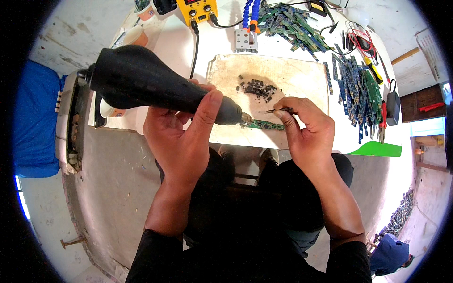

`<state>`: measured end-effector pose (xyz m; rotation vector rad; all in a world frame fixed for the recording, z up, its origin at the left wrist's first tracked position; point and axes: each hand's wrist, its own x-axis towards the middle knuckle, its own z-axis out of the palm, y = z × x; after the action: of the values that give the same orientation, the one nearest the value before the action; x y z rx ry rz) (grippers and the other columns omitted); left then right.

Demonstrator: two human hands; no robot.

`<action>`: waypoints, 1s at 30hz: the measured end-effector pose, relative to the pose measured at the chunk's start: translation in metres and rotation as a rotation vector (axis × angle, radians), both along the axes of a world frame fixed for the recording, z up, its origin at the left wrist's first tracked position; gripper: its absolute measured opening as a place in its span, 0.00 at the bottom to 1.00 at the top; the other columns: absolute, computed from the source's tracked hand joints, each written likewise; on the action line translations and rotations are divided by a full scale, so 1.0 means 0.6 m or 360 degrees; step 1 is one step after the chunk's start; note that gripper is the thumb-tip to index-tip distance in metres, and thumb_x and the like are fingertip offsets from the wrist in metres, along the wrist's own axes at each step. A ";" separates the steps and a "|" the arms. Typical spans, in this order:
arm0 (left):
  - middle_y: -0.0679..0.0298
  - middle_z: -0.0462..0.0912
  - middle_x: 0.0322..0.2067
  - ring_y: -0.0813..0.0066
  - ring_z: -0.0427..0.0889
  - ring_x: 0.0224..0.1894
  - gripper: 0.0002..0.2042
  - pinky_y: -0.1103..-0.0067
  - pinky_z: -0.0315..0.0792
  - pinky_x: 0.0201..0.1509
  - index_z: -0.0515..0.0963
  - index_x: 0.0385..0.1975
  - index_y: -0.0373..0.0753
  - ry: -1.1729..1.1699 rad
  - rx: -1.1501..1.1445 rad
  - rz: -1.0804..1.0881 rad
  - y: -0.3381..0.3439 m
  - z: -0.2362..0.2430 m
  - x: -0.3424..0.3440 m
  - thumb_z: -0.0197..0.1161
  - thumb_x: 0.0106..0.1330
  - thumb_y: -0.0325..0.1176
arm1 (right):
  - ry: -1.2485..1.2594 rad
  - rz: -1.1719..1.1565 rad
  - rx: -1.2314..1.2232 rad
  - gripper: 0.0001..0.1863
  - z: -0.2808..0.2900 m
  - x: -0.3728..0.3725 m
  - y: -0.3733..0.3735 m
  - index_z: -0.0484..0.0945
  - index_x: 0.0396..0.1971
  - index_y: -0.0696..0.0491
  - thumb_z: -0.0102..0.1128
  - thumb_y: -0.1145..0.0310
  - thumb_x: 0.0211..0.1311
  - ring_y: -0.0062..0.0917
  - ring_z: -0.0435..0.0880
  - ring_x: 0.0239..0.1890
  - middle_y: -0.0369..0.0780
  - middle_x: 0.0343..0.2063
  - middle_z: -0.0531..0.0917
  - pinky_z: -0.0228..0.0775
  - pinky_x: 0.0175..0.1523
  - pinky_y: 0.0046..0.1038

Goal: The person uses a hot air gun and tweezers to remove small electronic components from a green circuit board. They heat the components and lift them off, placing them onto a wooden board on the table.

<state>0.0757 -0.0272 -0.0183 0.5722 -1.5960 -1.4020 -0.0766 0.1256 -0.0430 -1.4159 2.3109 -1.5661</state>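
My left hand [181, 127] is closed round the black handle of a hot air gun [155, 85], its metal nozzle pointing right over one end of a narrow green circuit board [266, 124]. That board lies along the near edge of a stained, pale work mat [302, 75]. Between the thumb and fingers of my right hand [309, 125] are dark tweezers [278, 111], their tips reaching left just above the board. A small heap of black chips [258, 88] sits on the mat beyond both hands.
A yellow soldering station [197, 10] stands at the back, its cable running forward. Piles of circuit boards [295, 26] and narrow board strips [356, 89] cover the back and right. Red-handled pliers [383, 118] lie at the right edge. Paper cups [134, 37] stand at the left.
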 end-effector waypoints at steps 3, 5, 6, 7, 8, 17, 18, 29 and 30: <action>0.54 0.88 0.43 0.68 0.88 0.50 0.13 0.75 0.82 0.56 0.78 0.51 0.32 0.0025 0.0005 0.0012 -0.002 -0.004 0.000 0.71 0.70 0.24 | 0.0026 -0.0096 -0.0002 0.08 -0.007 -0.006 -0.001 0.85 0.40 0.58 0.69 0.83 0.61 0.41 0.89 0.40 0.47 0.38 0.88 0.81 0.46 0.31; 0.56 0.89 0.42 0.70 0.89 0.48 0.16 0.74 0.85 0.53 0.78 0.51 0.33 0.0071 0.0014 0.0032 -0.006 -0.010 -0.003 0.74 0.67 0.25 | 0.0033 -0.0123 0.0004 0.08 -0.010 -0.009 -0.001 0.85 0.40 0.58 0.69 0.82 0.62 0.42 0.89 0.40 0.48 0.39 0.88 0.81 0.46 0.31; 0.56 0.89 0.42 0.70 0.89 0.48 0.16 0.74 0.85 0.53 0.78 0.51 0.33 0.0076 0.0013 0.0029 -0.006 -0.011 -0.003 0.74 0.67 0.24 | 0.0036 -0.0126 0.0003 0.08 -0.009 -0.009 -0.001 0.85 0.41 0.58 0.69 0.82 0.62 0.42 0.89 0.40 0.48 0.39 0.88 0.81 0.46 0.31; 0.56 0.89 0.42 0.70 0.89 0.48 0.16 0.74 0.85 0.54 0.78 0.51 0.33 0.0080 0.0013 0.0028 -0.005 -0.010 -0.003 0.74 0.67 0.24 | 0.0039 -0.0128 0.0002 0.08 -0.007 -0.009 -0.001 0.85 0.41 0.59 0.69 0.82 0.62 0.42 0.89 0.40 0.48 0.39 0.88 0.81 0.46 0.31; 0.56 0.89 0.42 0.70 0.89 0.47 0.16 0.74 0.85 0.54 0.78 0.51 0.33 0.0084 0.0013 0.0027 -0.005 -0.009 -0.003 0.74 0.67 0.24 | 0.0019 -0.0122 0.0008 0.08 -0.005 -0.008 -0.001 0.84 0.41 0.59 0.69 0.82 0.62 0.41 0.90 0.40 0.48 0.39 0.88 0.81 0.46 0.31; 0.55 0.87 0.45 0.66 0.87 0.52 0.13 0.73 0.81 0.58 0.77 0.52 0.31 0.0071 0.0003 -0.0048 -0.001 -0.006 0.000 0.69 0.71 0.22 | -0.0276 0.0044 0.0101 0.08 0.001 0.000 0.008 0.84 0.40 0.60 0.69 0.83 0.61 0.35 0.90 0.38 0.48 0.36 0.88 0.79 0.44 0.28; 0.55 0.87 0.45 0.66 0.87 0.52 0.13 0.73 0.81 0.58 0.77 0.52 0.31 0.0066 0.0010 -0.0042 0.000 -0.006 0.000 0.69 0.71 0.22 | -0.0288 0.0054 0.0093 0.08 -0.001 0.000 0.008 0.84 0.40 0.60 0.69 0.83 0.61 0.35 0.90 0.38 0.48 0.36 0.88 0.79 0.44 0.28; 0.56 0.86 0.46 0.64 0.88 0.53 0.13 0.73 0.81 0.59 0.78 0.52 0.32 0.0027 0.0020 -0.0054 0.000 -0.004 0.001 0.70 0.70 0.22 | -0.0261 0.0101 0.0127 0.07 -0.010 0.003 0.006 0.84 0.41 0.59 0.68 0.83 0.65 0.21 0.88 0.39 0.40 0.36 0.89 0.80 0.47 0.24; 0.56 0.86 0.47 0.64 0.88 0.53 0.14 0.72 0.81 0.59 0.78 0.52 0.32 0.0037 0.0022 -0.0055 0.000 -0.004 0.001 0.70 0.70 0.22 | -0.0258 0.0100 0.0124 0.07 -0.009 0.004 0.005 0.85 0.41 0.59 0.68 0.83 0.66 0.21 0.88 0.39 0.40 0.36 0.89 0.80 0.47 0.24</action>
<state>0.0765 -0.0271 -0.0208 0.5371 -1.5859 -1.4412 -0.0741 0.1288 -0.0482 -1.2804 2.1880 -1.4964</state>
